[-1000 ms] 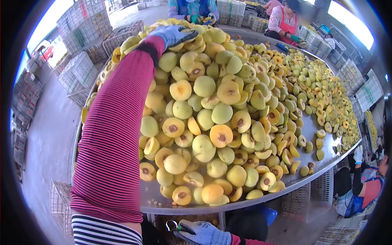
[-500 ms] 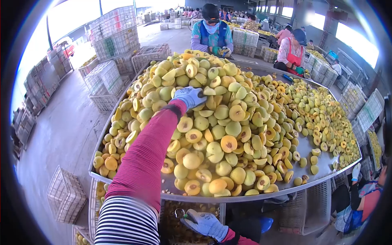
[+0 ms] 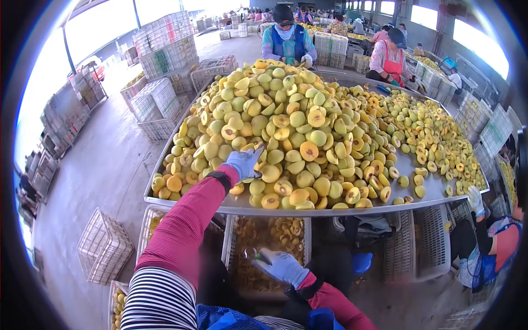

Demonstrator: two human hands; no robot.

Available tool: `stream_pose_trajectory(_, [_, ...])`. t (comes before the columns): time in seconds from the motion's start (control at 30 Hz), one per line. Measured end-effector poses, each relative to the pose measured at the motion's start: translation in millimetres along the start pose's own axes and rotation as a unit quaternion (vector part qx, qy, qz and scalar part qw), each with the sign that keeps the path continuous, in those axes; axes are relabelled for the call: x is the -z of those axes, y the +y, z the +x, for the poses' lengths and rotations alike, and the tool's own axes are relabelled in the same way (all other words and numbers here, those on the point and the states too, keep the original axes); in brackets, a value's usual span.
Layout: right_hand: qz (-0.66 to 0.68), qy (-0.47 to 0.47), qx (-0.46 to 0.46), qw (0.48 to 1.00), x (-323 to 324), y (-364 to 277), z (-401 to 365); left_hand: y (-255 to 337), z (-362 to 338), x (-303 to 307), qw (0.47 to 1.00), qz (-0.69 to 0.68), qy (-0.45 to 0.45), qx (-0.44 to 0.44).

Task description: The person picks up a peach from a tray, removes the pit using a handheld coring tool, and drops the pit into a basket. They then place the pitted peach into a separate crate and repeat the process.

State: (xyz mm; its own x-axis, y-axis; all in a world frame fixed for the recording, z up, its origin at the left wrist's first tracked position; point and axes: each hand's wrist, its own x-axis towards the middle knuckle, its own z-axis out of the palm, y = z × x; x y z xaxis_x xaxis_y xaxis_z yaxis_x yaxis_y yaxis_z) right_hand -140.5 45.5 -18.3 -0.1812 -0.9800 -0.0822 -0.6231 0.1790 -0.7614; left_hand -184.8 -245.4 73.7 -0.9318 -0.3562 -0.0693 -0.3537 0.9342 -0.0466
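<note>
A large heap of halved yellow-green fruit (image 3: 297,126) lies on a metal table (image 3: 308,212). My left hand (image 3: 243,163), in a pale glove, rests at the heap's front left, fingers apart against the fruit, holding none that I can see. Below the table edge, my right hand (image 3: 280,265), also gloved, is closed round a small tool (image 3: 251,253) with a metal tip, partly blurred. That hand hovers over a crate (image 3: 308,242) that contains brownish fruit pieces.
Two co-workers (image 3: 286,41) (image 3: 389,58) work across the table. Another person's gloved hand (image 3: 475,201) is at the right edge. Stacked crates (image 3: 165,47) stand at the left, and a lone crate (image 3: 104,247) is on the floor.
My left hand has come back from the upper heap to its lower front edge. The view has tipped downward, showing more of the crate beneath my right hand, which still holds the tool.
</note>
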Motion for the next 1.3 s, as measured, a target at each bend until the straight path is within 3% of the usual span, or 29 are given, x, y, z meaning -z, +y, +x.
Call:
stream_pose_trajectory(0.03, [0.004, -0.001, 0.001, 1.000, -3, 2, -4, 2, -10, -3, 1.000, -0.012, -0.017, -0.001])
stream_pose_trajectory(0.17, [0.053, 0.039, -0.021, 0.998, -12, 6, -19, -5, -37, -44, 0.993, 0.001, 0.114, 0.012])
stream_pose_trajectory(0.27, [0.167, 0.058, -0.050, 0.983, -16, 7, -32, 10, -57, -54, 0.985, -0.054, 0.157, 0.043])
stream_pose_trajectory(0.33, [0.375, 0.006, -0.132, 0.917, -3, -6, -45, 20, -77, -59, 0.949, -0.145, 0.265, 0.092])
stream_pose_trajectory(0.37, [0.552, 0.058, -0.177, 0.813, 8, -18, -48, 34, -101, -54, 0.903, -0.245, 0.317, 0.154])
stream_pose_trajectory(0.4, [0.593, 0.113, -0.208, 0.770, 9, -20, -44, 43, -118, -51, 0.894, -0.318, 0.282, 0.143])
stream_pose_trajectory(0.47, [0.607, 0.205, -0.184, 0.746, 12, -35, -37, 66, -150, -49, 0.867, -0.436, 0.220, 0.097])
stream_pose_trajectory(0.5, [0.591, 0.231, -0.141, 0.760, 11, -39, -33, 80, -168, -49, 0.899, -0.364, 0.235, 0.063])
stream_pose_trajectory(0.57, [0.638, 0.264, -0.105, 0.716, 9, -57, -23, 103, -191, -44, 0.852, -0.488, 0.191, -0.004])
stream_pose_trajectory(0.6, [0.642, 0.261, -0.119, 0.711, 7, -57, -21, 114, -200, -43, 0.792, -0.582, 0.183, 0.025])
stream_pose_trajectory(0.63, [0.634, 0.249, -0.118, 0.723, 6, -56, -18, 120, -205, -45, 0.723, -0.666, 0.177, 0.054])
stream_pose_trajectory(0.67, [0.626, 0.238, -0.118, 0.733, 4, -56, -15, 119, -208, -51, 0.582, -0.793, 0.143, 0.111])
stream_pose_trajectory(0.7, [0.654, 0.194, -0.144, 0.716, 8, -55, -18, 118, -214, -49, 0.588, -0.793, 0.139, 0.077])
stream_pose_trajectory(0.77, [0.665, 0.134, -0.173, 0.714, 10, -51, -17, 129, -223, -53, 0.543, -0.819, 0.122, 0.138])
stream_pose_trajectory(0.8, [0.666, 0.131, -0.178, 0.712, 12, -47, -17, 124, -226, -54, 0.542, -0.820, 0.120, 0.144])
stream_pose_trajectory(0.87, [0.580, 0.044, -0.145, 0.800, 16, -36, -13, 108, -233, -53, 0.553, -0.822, 0.007, 0.140])
stream_pose_trajectory(0.9, [0.582, 0.039, -0.150, 0.798, 15, -32, -11, 107, -233, -50, 0.584, -0.786, -0.039, 0.200])
stream_pose_trajectory(0.97, [0.534, 0.078, -0.084, 0.838, 10, -28, -7, 108, -232, -64, 0.580, -0.795, 0.012, 0.176])
stream_pose_trajectory(1.0, [0.317, 0.180, -0.029, 0.931, 6, -29, -5, 110, -233, -68, 0.580, -0.794, 0.012, 0.180])
stream_pose_trajectory(1.07, [0.297, 0.213, -0.036, 0.930, -6, -38, -10, 116, -230, -72, 0.581, -0.753, 0.182, 0.251])
stream_pose_trajectory(1.1, [0.273, 0.246, -0.043, 0.929, -12, -45, -15, 118, -229, -73, 0.580, -0.753, 0.185, 0.250])
stream_pose_trajectory(1.13, [0.179, 0.241, -0.001, 0.954, -16, -55, -18, 120, -228, -73, 0.611, -0.723, 0.209, 0.245])
stream_pose_trajectory(1.2, [0.140, 0.227, 0.000, 0.964, -29, -54, -24, 123, -231, -75, 0.655, -0.680, 0.231, 0.235])
stream_pose_trajectory(1.3, [0.148, 0.215, -0.025, 0.965, -34, -57, -25, 134, -234, -69, 0.602, -0.711, 0.283, 0.226])
